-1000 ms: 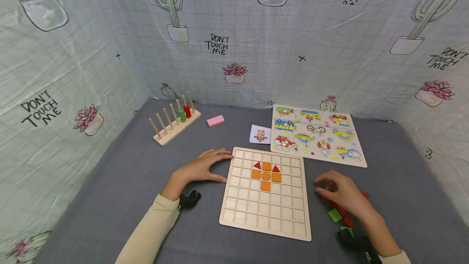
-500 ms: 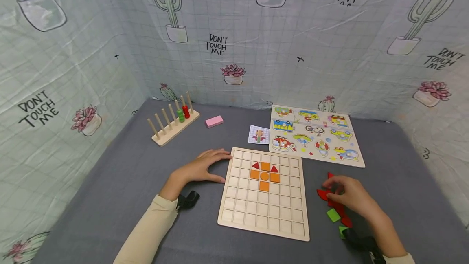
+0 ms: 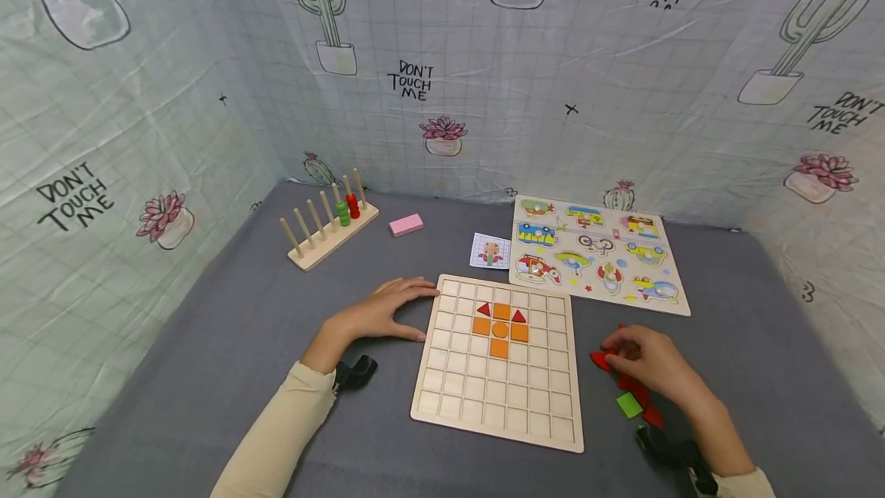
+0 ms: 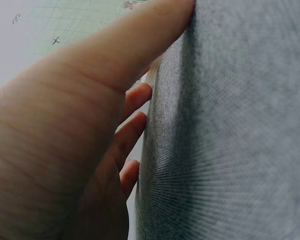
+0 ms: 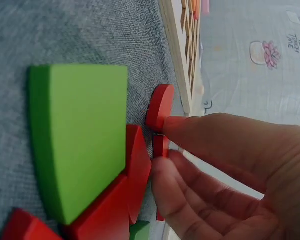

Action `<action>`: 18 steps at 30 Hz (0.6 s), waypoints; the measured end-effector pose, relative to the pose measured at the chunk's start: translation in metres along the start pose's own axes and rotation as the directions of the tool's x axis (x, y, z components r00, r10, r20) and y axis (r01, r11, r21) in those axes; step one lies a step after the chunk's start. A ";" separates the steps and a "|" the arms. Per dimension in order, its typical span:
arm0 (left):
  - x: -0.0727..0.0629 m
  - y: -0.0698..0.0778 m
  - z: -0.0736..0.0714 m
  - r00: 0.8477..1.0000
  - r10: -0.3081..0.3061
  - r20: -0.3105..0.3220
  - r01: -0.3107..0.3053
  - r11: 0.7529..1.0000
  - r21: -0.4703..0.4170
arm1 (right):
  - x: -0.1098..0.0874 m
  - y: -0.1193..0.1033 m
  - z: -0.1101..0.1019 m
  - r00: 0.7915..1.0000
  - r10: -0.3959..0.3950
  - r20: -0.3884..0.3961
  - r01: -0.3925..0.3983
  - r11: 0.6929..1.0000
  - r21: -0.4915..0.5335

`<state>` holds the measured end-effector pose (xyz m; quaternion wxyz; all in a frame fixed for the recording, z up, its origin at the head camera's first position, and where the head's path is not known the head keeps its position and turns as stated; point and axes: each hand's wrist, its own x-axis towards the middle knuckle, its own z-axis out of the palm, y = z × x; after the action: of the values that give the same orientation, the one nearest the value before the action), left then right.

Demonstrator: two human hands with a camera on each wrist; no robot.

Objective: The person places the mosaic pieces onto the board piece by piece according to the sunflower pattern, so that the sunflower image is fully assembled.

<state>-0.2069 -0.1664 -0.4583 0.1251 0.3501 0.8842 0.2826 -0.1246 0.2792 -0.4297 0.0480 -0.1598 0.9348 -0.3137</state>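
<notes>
On grey cloth (image 3: 373, 440), a board (image 3: 496, 406) holds seven tiles (image 3: 500, 330).

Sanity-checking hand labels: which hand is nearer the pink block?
Left. The left hand is on the person's side of the pink block; the right hand is farther off rightward, beyond the grid board, at the loose red pieces.

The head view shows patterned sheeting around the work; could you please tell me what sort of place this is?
Probably a makeshift tabletop play corner, though the wider room is out of view: a cactus-print sheet forms the walls, with a wooden grid board and a peg stand before it.
</notes>
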 end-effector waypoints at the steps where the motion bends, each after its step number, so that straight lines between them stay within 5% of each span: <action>1: 0.000 0.000 0.000 1.000 0.000 0.000 0.000 1.000 0.001 | 0.001 0.000 0.000 1.000 -0.005 -0.001 0.005 1.000 0.001; 18: 0.000 0.001 0.000 1.000 0.004 -0.002 -0.004 1.000 -0.002 | 0.002 0.001 -0.001 1.000 0.018 -0.010 -0.018 0.999 0.031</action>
<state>-0.2060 -0.1657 -0.4573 0.1243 0.3513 0.8834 0.2841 -0.1272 0.2797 -0.4296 0.0484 -0.1490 0.9314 -0.3284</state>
